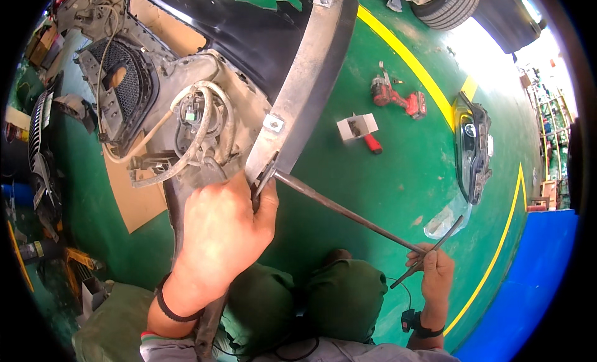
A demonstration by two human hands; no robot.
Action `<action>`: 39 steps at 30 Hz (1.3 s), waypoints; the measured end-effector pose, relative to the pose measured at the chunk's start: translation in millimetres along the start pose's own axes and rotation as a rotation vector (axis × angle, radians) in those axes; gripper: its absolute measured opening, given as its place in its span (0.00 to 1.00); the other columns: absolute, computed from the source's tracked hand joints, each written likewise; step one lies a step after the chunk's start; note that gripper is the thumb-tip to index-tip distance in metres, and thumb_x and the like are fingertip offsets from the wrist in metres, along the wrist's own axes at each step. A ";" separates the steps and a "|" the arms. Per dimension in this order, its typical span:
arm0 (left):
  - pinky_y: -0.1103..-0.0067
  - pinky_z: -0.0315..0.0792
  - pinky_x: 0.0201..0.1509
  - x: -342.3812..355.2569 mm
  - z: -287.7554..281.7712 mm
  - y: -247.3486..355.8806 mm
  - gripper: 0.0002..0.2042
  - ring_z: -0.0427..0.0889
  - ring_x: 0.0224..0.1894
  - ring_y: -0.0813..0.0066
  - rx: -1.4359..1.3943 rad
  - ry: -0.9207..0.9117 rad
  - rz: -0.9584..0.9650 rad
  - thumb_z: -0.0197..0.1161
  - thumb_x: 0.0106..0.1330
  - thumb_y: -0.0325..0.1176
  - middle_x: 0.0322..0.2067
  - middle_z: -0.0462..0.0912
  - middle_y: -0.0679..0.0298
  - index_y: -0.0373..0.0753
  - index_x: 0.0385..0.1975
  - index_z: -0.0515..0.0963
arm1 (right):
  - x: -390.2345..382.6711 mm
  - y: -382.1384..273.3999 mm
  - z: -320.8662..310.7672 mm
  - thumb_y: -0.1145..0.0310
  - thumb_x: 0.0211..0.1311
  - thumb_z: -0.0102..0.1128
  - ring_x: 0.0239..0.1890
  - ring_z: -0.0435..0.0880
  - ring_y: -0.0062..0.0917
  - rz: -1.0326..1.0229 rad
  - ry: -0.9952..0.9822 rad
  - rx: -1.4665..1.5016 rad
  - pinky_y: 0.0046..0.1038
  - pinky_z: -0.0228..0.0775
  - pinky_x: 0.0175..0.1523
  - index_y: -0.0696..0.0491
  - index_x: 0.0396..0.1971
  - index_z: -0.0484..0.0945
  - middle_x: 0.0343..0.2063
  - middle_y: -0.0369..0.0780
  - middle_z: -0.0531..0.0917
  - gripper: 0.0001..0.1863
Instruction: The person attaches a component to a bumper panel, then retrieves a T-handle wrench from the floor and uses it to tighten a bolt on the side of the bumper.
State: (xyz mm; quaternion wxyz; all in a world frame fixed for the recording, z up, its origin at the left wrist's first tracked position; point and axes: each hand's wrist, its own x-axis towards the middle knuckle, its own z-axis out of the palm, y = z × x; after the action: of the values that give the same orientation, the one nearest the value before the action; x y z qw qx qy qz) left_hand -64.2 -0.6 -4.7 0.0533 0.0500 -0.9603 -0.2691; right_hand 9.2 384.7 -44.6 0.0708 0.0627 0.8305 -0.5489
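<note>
In my right hand [430,269] is the crossbar of a long T-handle wrench [357,219], gripped at the lower right. Its shaft slants up and left to the lower end of a black fender [317,101]. There my left hand [227,228] is closed, thumb and forefinger pinching a thin metal piece [263,177] beside the wrench tip. A grey metal strip [292,88] with two square clip nuts runs along the fender's edge. What the wrench tip sits on is hidden.
A red cordless drill [395,97], a small open box [357,127] and a headlight [472,150] lie on the green floor to the right. Left of the fender are a dusty body panel with a coiled hose [205,122] and cardboard [134,194]. A tyre [444,10] stands far off.
</note>
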 end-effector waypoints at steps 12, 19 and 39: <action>0.56 0.70 0.24 1.9 3.5 -2.4 0.18 0.78 0.19 0.38 -0.043 0.020 0.002 0.67 0.67 0.33 0.14 0.75 0.44 0.31 0.18 0.72 | -3.7 -15.3 6.5 0.76 0.74 0.54 0.31 0.88 0.29 -0.160 0.162 0.149 0.26 0.81 0.31 0.61 0.78 0.48 0.49 0.51 0.85 0.38; 0.57 0.77 0.27 0.3 2.4 -2.3 0.15 0.82 0.19 0.43 0.004 -0.010 -0.003 0.67 0.65 0.35 0.16 0.80 0.47 0.33 0.20 0.75 | -1.1 0.6 -6.8 0.74 0.70 0.62 0.36 0.91 0.28 -0.362 0.110 -0.567 0.29 0.81 0.36 0.65 0.66 0.70 0.40 0.47 0.89 0.27; 0.57 0.76 0.27 0.7 6.0 3.0 0.15 0.82 0.20 0.42 0.019 -0.003 0.007 0.67 0.66 0.35 0.16 0.79 0.45 0.33 0.20 0.75 | -2.6 -10.0 -2.1 0.67 0.78 0.54 0.16 0.80 0.24 0.206 0.172 0.190 0.24 0.73 0.21 0.59 0.68 0.64 0.21 0.42 0.83 0.24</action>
State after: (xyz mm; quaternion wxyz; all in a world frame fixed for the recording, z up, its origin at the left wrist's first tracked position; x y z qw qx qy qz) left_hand -65.8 4.9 -8.2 0.0524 0.0468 -0.9630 -0.2601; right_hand 9.8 382.7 -34.3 0.0491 0.2007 0.7670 -0.6075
